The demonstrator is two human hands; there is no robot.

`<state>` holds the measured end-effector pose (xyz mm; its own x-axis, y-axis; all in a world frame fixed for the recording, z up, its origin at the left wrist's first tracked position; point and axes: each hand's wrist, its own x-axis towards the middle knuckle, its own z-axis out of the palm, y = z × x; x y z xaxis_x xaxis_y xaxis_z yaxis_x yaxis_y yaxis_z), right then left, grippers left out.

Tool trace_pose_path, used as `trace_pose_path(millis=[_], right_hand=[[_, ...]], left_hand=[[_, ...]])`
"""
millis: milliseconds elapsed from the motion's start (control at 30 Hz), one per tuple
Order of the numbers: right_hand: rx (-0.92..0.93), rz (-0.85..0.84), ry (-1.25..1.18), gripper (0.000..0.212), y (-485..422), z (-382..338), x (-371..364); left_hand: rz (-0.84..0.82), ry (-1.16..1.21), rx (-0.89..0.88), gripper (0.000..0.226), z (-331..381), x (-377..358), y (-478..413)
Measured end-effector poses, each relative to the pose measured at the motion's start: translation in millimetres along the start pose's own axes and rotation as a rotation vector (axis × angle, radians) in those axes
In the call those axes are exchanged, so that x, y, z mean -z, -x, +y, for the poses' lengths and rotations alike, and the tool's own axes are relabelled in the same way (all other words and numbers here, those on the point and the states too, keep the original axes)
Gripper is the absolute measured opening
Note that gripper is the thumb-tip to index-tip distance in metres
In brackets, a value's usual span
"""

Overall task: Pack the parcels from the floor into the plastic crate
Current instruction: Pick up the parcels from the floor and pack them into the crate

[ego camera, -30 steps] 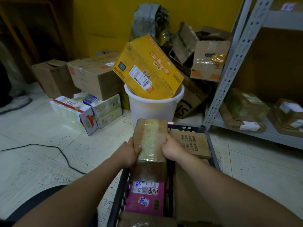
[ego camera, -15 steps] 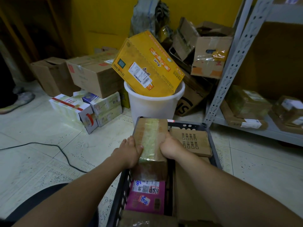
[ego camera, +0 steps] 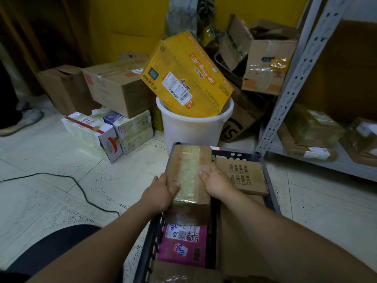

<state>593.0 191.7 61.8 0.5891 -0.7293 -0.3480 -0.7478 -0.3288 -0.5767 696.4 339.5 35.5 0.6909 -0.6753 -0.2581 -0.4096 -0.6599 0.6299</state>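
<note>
Head view: left hand (ego camera: 161, 193) and right hand (ego camera: 218, 181) clasp a taped parcel (ego camera: 188, 174) over the crate (ego camera: 271, 199) at six o'clock; several parcels already packed; boxes (ego camera: 130, 129) remain at ten o'clock.

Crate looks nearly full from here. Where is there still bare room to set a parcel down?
Inside the crate none shows: the taped parcel in the left hand and right hand, the pink parcel and the printed box fill it. Bare floor lies left of the crate, around the black cable, and right of it, before the shelf.
</note>
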Motion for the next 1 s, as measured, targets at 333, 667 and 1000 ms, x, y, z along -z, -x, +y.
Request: trace_pose_path(millis=[333, 667, 1000], right_hand=[[0.008, 0.053, -0.127, 0.041, 19, -11, 15], [0.032, 0.176, -0.287, 0.081, 44, -42, 58], [0.127, 0.112, -0.366, 0.071, 57, -64, 93]], left_hand=[[0.019, 0.068, -0.005, 0.050, 26, 24, 16], [0.065, 0.508, -0.006, 0.067, 58, 68, 34], [0.035, 0.648, -0.033, 0.065, 83, 93, 41]])
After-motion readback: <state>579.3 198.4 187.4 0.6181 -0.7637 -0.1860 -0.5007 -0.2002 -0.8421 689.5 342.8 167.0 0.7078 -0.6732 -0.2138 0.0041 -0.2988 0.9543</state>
